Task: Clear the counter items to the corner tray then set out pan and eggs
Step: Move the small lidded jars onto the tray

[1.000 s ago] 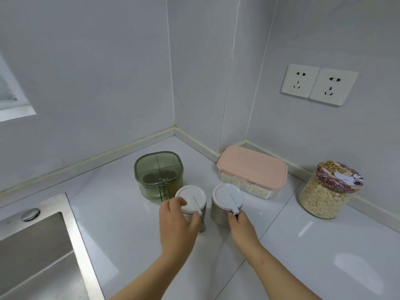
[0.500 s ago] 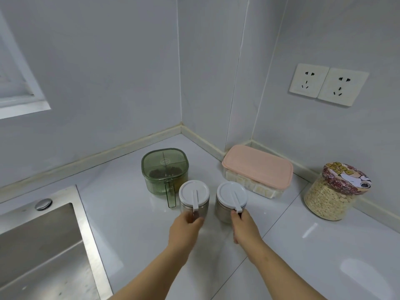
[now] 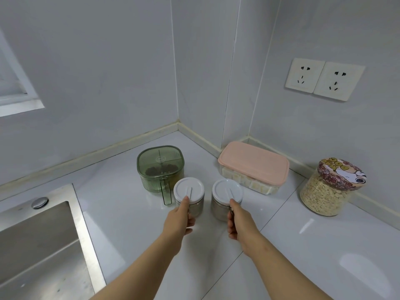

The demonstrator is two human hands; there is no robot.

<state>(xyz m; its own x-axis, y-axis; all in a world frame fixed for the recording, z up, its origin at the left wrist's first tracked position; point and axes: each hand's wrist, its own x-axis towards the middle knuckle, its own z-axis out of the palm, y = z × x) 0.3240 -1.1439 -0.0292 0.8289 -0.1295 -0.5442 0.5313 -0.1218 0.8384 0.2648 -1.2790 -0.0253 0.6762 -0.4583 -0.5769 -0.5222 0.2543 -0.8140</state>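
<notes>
Two small steel jars with white lids stand side by side on the white counter. My left hand (image 3: 178, 219) grips the handle side of the left jar (image 3: 189, 192), thumb up against its lid rim. My right hand (image 3: 239, 221) grips the handle of the right jar (image 3: 225, 191) in the same way. Both jars rest upright on the counter. Just behind the left jar sits a green lidded container (image 3: 160, 164) with a handle. No pan, eggs or tray is in view.
A pink-lidded clear box (image 3: 253, 163) lies against the wall corner. A glass jar of oats (image 3: 329, 191) with a cartoon lid stands at the right wall. A steel sink (image 3: 36, 245) fills the lower left. Wall sockets (image 3: 324, 79) are up right.
My left hand came off the top of the left jar's lid and moved down to its near side, where it now grips. The right hand stayed at its jar.
</notes>
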